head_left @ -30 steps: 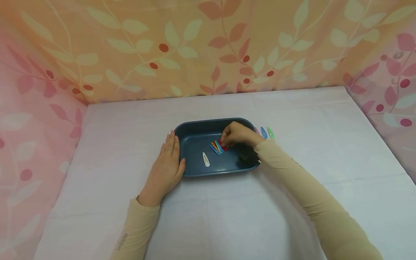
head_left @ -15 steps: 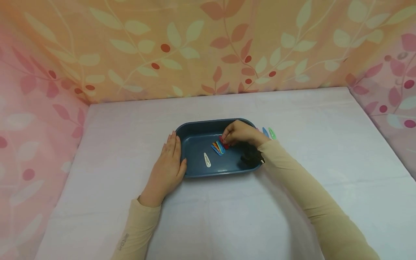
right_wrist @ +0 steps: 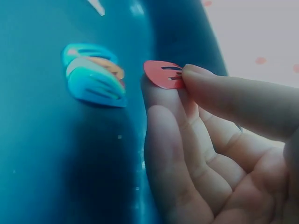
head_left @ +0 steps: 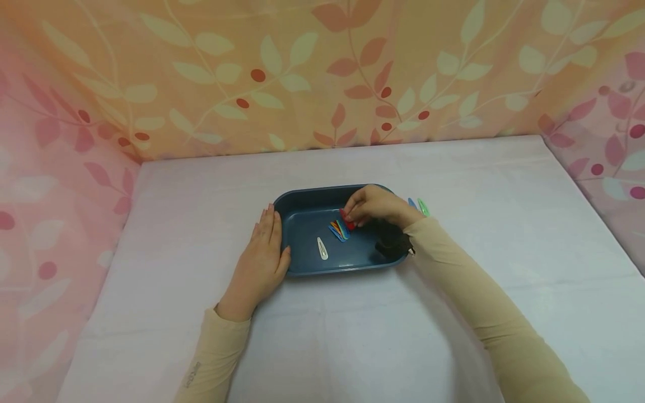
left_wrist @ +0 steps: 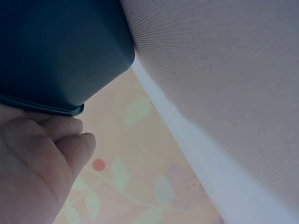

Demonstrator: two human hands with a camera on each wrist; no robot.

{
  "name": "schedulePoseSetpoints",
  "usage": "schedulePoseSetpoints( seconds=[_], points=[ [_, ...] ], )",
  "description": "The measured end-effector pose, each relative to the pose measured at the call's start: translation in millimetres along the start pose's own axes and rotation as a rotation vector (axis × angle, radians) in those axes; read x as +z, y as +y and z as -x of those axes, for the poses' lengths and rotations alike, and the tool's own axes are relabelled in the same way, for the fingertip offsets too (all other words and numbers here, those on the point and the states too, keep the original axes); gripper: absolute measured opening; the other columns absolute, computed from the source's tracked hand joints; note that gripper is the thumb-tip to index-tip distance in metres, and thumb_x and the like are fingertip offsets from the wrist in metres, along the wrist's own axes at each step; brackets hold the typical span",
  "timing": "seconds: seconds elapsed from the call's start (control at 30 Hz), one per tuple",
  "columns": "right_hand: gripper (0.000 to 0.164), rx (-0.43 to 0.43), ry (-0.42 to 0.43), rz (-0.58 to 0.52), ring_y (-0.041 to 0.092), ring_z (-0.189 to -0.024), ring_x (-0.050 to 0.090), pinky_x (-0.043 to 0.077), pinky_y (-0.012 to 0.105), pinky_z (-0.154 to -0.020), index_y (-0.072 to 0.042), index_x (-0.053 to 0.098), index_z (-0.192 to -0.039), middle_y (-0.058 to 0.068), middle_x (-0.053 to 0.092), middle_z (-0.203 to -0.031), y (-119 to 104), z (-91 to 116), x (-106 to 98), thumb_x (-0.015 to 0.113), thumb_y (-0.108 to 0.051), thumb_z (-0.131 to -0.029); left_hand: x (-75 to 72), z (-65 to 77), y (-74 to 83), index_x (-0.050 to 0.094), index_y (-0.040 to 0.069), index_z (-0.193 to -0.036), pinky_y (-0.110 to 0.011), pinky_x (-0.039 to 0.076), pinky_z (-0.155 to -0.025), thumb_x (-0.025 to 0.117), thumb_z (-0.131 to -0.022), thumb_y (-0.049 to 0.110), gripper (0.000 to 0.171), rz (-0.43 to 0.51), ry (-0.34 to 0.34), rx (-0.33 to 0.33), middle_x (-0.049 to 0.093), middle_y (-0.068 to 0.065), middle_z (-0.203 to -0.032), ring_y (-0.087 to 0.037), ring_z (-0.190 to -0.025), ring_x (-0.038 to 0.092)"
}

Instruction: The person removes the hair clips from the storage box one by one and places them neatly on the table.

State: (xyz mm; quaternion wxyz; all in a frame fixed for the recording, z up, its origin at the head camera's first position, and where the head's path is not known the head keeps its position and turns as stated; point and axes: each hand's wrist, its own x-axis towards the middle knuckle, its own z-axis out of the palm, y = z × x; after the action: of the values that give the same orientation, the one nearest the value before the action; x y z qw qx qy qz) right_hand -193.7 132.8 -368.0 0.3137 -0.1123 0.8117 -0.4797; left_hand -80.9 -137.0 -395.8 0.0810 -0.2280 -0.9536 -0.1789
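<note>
My right hand (head_left: 377,206) is over the right half of a dark blue tray (head_left: 342,271), pinching a red snap hair clip (right_wrist: 161,73) between thumb and fingers. Left of that clip, an overlapping pile of hair clips (right_wrist: 93,77) lies on the tray floor, blue and orange among them. A white hair clip (head_left: 322,248) lies apart, nearer the front. My left hand (head_left: 259,263) rests along the tray's left rim with its fingers straight; the left wrist view shows its fingers below the rim (left_wrist: 56,111).
Beyond the tray's right end, a green hair clip (head_left: 423,206) and a blue hair clip (head_left: 412,203) lie on the white tablecloth (head_left: 322,336), partly behind my right wrist. A dark object (head_left: 393,242) sits under that wrist. Flowered curtains (head_left: 302,73) border the table.
My right hand has drawn slightly right, away from the pile, with the red hair clip in its fingers. The left hand stays on the rim.
</note>
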Motion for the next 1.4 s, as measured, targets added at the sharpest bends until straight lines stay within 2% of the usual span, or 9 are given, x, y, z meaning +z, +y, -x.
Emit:
schedulePoseSetpoints(
  seconds=[0.2, 0.37, 0.73, 1.03, 1.4],
  points=[
    [0.018, -0.053, 0.012, -0.028, 0.019, -0.066, 0.063, 0.055, 0.031, -0.065, 0.008, 0.067, -0.096, 0.010, 0.068, -0.081, -3.7, 8.7, -4.5, 0.066, -0.006, -0.085, -0.4, 0.2, 0.5, 0.019, -0.017, -0.141, -0.047, 0.017, -0.112, 0.047, -0.093, 0.018, 0.066, 0.004, -0.002, -0.002, 0.009, -0.028, -0.152, -0.036, -0.141, 0.012],
    [0.020, -0.062, 0.015, -0.065, 0.024, -0.069, 0.065, 0.055, 0.032, -0.067, 0.010, 0.066, -0.096, 0.011, 0.068, -0.080, -4.7, 15.3, -5.8, 0.066, -0.007, -0.086, 0.4, 0.4, 0.5, 0.019, -0.017, -0.141, -0.047, 0.017, -0.112, 0.047, -0.093, 0.019, 0.066, 0.005, 0.002, 0.000, 0.009, -0.028, -0.152, -0.036, -0.141, 0.012],
    [0.023, -0.101, 0.051, -0.141, 0.020, -0.072, 0.066, 0.055, 0.032, -0.068, 0.014, 0.063, -0.101, 0.014, 0.068, -0.087, -1.0, 29.5, -8.1, 0.064, -0.004, -0.086, 2.5, 1.4, 0.7, 0.021, -0.018, -0.141, -0.048, 0.019, -0.111, 0.047, -0.092, 0.018, 0.066, 0.009, 0.021, 0.006, 0.011, -0.029, -0.152, -0.037, -0.141, 0.014],
    [0.021, -0.143, 0.089, -0.165, 0.020, -0.070, 0.064, 0.055, 0.037, -0.071, 0.011, 0.063, -0.098, 0.009, 0.067, -0.080, 0.9, 41.4, -11.0, 0.066, -0.005, -0.085, 1.4, 0.4, -0.6, 0.022, -0.018, -0.140, -0.048, 0.019, -0.111, 0.047, -0.092, 0.018, 0.065, -0.002, 0.022, 0.007, 0.012, -0.029, -0.152, -0.036, -0.141, 0.014],
    [0.021, -0.162, 0.144, -0.191, 0.019, -0.072, 0.065, 0.055, 0.032, -0.071, 0.012, 0.062, -0.098, 0.007, 0.068, -0.078, 8.4, 56.9, -20.7, 0.067, -0.004, -0.085, 1.0, 0.7, -0.8, 0.023, -0.018, -0.140, -0.049, 0.020, -0.110, 0.047, -0.091, 0.018, 0.065, -0.001, 0.024, 0.009, 0.012, -0.029, -0.152, -0.036, -0.141, 0.014]
  ],
)
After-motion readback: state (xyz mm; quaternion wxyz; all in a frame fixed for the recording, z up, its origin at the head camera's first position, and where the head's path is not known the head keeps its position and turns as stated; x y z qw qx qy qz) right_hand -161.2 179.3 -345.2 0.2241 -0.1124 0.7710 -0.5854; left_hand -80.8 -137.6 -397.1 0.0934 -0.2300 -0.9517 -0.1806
